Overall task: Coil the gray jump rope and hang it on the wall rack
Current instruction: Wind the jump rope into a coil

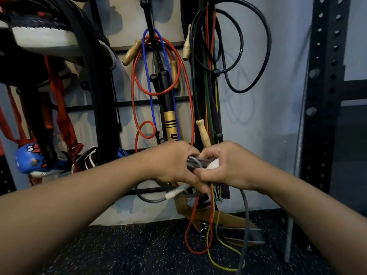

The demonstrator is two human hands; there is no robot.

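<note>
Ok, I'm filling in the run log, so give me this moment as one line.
stage: coiling | left hand: gripping gray jump rope loops | right hand: holding white handle | wall rack: rope not hung

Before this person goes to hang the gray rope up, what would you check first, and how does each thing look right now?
1. Coils gathered: gray jump rope bunched between the left hand and right hand. Ok.
2. Whole rope coiled: a gray strand hangs to the floor. Not ok.
3. Handles secured: white handle in the right hand, another white handle dangles below. Not ok.
4. Free peg on the wall rack: crowded with ropes. Cannot tell.
5. Grip firmness: fingers hide it. Cannot tell.
</note>
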